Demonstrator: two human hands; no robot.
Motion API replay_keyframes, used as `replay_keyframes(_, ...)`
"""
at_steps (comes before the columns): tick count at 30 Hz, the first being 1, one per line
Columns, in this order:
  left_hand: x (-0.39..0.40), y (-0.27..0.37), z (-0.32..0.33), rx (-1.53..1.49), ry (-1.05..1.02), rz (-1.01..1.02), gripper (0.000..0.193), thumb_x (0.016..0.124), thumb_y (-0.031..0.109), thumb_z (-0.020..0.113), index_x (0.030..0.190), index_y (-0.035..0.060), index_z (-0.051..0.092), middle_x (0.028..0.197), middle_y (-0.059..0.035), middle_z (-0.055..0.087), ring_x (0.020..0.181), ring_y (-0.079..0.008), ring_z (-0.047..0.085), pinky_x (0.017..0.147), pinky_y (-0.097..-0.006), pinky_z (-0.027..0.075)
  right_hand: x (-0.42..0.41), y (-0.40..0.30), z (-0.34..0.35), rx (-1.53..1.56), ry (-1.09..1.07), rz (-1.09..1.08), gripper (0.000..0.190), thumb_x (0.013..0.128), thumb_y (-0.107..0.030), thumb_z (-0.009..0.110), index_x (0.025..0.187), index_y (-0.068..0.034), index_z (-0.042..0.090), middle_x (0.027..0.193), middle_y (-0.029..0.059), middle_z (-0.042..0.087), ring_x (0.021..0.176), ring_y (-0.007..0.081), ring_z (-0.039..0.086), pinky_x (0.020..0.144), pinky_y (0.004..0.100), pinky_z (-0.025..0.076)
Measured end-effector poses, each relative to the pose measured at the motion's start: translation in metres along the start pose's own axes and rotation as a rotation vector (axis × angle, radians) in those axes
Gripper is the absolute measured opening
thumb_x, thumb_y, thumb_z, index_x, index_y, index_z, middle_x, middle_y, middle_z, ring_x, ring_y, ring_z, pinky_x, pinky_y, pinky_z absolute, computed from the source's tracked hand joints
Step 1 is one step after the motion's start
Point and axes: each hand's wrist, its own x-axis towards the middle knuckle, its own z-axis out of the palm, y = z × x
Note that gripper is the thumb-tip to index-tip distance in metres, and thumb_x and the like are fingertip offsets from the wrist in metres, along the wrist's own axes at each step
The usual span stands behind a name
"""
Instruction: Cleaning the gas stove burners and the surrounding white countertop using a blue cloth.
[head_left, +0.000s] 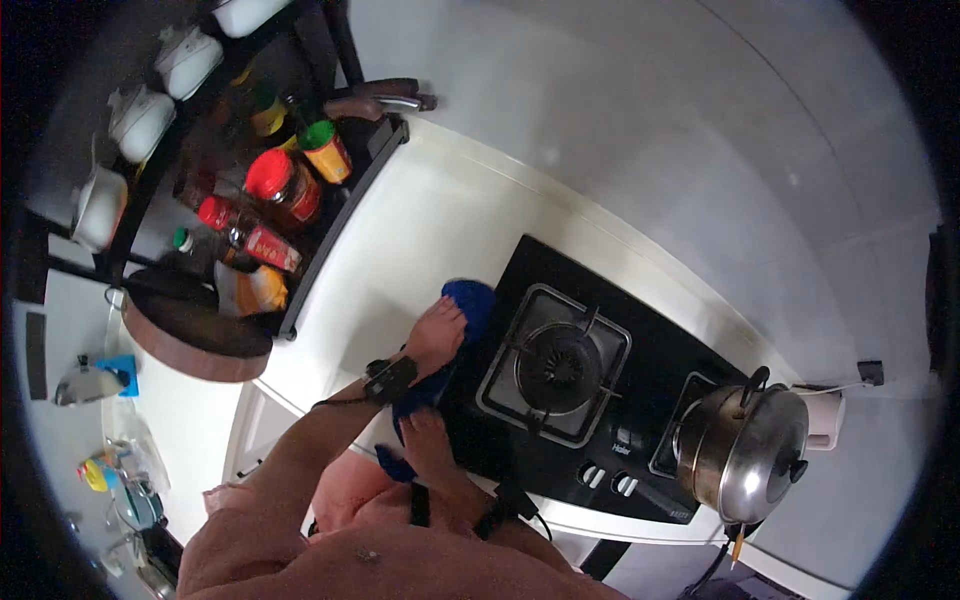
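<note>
A dark blue cloth (471, 306) lies along the left edge of the black glass gas hob (645, 337), on the white worktop (405, 232). My left hand (436, 337) presses on its far part, fingers together and pointing towards the back wall. Closer to the worktop's front edge, my right hand (427, 444) holds the near part, and a loose end hangs beside it. Both wrists wear dark bands with small devices. The cloth's middle is partly hidden by my hands and left wrist.
A lidded steel pot (742, 450) stands on the right burner. The left burner (559, 364) has a square pan support. At left, a dark rack (345, 225) holds a red-lidded jar (304, 195), bottles and bowls. A brown-sided pan (199, 349) sits at its front.
</note>
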Motion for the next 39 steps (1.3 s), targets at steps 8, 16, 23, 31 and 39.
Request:
replay_keyframes(8, 0.146, -0.058, 0.045, 0.275, -0.062, -0.101, 0.019, 0.072, 0.011, 0.048, 0.085, 0.0001, 0.055, 0.091, -0.0202, 0.055, 0.098, -0.0345, 0.048, 0.092, -0.0414, 0.034, 0.088, 0.026, -0.052, -0.263, 0.368, 0.263, 0.041, 0.072, -0.013, 0.050, 0.110, 0.003, 0.048, 0.115, 0.0235, 0.044, 0.116, 0.0348, 0.035, 0.099, 0.0455, 0.023)
replay_keyframes(16, 0.232, -0.018, 0.043, -0.265, 0.145, 0.412, 0.012, 0.073, 0.014, 0.049, 0.072, 0.0051, 0.056, 0.075, -0.0108, 0.056, 0.078, -0.0293, 0.053, 0.074, -0.0386, 0.042, 0.140, 0.054, -0.050, -0.153, 0.407, 0.423, 0.047, 0.074, -0.012, 0.048, 0.119, 0.001, 0.041, 0.128, 0.0179, 0.032, 0.122, 0.0338, 0.026, 0.096, 0.0465, 0.024)
replay_keyframes(23, 0.234, -0.017, 0.035, -0.102, -0.220, 0.604, 0.020, 0.079, 0.021, 0.048, 0.080, 0.0054, 0.060, 0.084, -0.0081, 0.057, 0.083, -0.0276, 0.051, 0.075, -0.0394, 0.041, 0.154, 0.050, -0.054, -0.344, 0.321, 0.474, 0.048, 0.073, -0.015, 0.050, 0.119, -0.003, 0.043, 0.128, 0.0134, 0.033, 0.119, 0.0306, 0.030, 0.089, 0.0475, 0.029)
replay_keyframes(31, 0.141, -0.061, -0.005, -0.080, 0.011, 0.148, 0.022, 0.071, 0.011, 0.052, 0.089, 0.0017, 0.059, 0.101, -0.0140, 0.057, 0.094, -0.0320, 0.053, 0.086, -0.0401, 0.041, 0.131, 0.031, -0.010, -0.179, 0.196, 0.436, 0.038, 0.072, -0.015, 0.053, 0.109, -0.007, 0.052, 0.119, 0.0107, 0.043, 0.105, 0.0304, 0.042, 0.079, 0.0456, 0.038)
replay_keyframes(39, 0.115, -0.048, -0.072, -0.314, -0.086, -0.524, 0.015, 0.072, 0.008, 0.057, 0.083, -0.0021, 0.057, 0.084, -0.0087, 0.061, 0.074, -0.0135, 0.055, 0.065, -0.0264, 0.044, 0.072, -0.005, -0.062, 0.554, 0.134, 0.301, 0.031, 0.077, -0.006, 0.049, 0.108, -0.005, 0.051, 0.116, 0.0131, 0.046, 0.102, 0.0302, 0.047, 0.087, 0.0351, 0.040)
